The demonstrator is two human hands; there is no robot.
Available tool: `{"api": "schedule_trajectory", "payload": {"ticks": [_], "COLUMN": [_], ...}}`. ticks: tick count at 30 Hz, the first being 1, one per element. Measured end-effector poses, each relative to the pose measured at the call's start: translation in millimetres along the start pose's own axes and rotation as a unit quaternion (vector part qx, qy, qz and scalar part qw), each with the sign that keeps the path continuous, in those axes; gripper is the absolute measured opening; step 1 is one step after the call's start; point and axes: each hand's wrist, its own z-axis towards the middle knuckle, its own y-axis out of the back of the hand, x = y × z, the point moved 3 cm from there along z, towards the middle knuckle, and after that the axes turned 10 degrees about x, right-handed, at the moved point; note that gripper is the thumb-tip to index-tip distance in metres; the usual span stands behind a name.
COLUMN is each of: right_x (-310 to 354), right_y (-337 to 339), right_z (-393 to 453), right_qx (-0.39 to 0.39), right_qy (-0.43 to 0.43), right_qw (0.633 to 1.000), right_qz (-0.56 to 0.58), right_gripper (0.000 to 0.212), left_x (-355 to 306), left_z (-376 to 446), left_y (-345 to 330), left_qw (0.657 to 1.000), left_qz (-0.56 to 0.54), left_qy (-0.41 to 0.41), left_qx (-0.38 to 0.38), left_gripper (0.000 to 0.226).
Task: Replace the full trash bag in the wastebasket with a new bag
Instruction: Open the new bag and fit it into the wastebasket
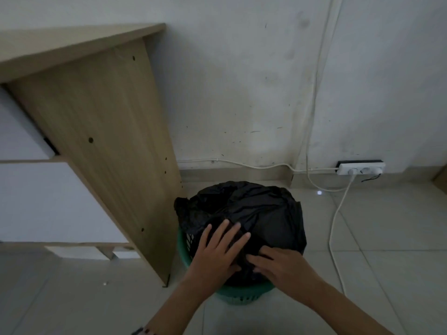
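Looking down from my head cam: black bag (244,209) is draped over the green basket (239,293), sitting on the tile floor (375,238) right beside the desk panel (108,153). Left hand (217,250) lies flat on the plastic, fingers straight and spread. Right hand (283,264) is on the bag too, fingers mostly straight, can't tell if they're pinching it. Power strip (360,169) is at the wall.

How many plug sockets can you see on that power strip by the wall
3, in a row on the white power strip at the wall's foot, right of the wastebasket: left, middle and right. The right one seems to hold a plug; any further sockets may be hidden.
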Motion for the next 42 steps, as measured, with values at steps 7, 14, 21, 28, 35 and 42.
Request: {"api": "schedule_trajectory", "payload": {"ticks": [7,14,21,28,35,42], "right_x": [-14,-12,-9,-54,-99,-95], "right_y": [-13,-26,-29,-16,-35,-50], "right_z": [-27,-61,-81,-44,-36,-63], "right_qx": [0.063,0.091,0.041,-0.075,0.001,0.053], "right_qy": [-0.098,-0.233,-0.362,-0.475,-0.52,-0.567], "right_qw": [0.993,0.968,0.913,0.818,0.792,0.748], "right_qz": [0.021,0.001,0.184,0.316,0.321,0.339], "right_gripper": [0.061,0.069,0.083,0.042,0.029,0.069], "left_x": [7,2,8,42,41,37], "left_z": [-39,-88,-110,-81,-75,-72], "left_y": [-16,-23,-24,-26,-45,-53], "left_qw": [0.999,0.989,0.876,0.744,0.567,0.536], "left_qz": [-0.022,-0.13,-0.375,-0.445,-0.598,-0.633], "left_qy": [-0.039,0.048,0.293,0.497,0.565,0.559], "left_qx": [0.013,0.059,0.078,-0.024,-0.04,-0.001], "left_gripper": [0.023,0.019,0.067,0.034,0.033,0.042]}}
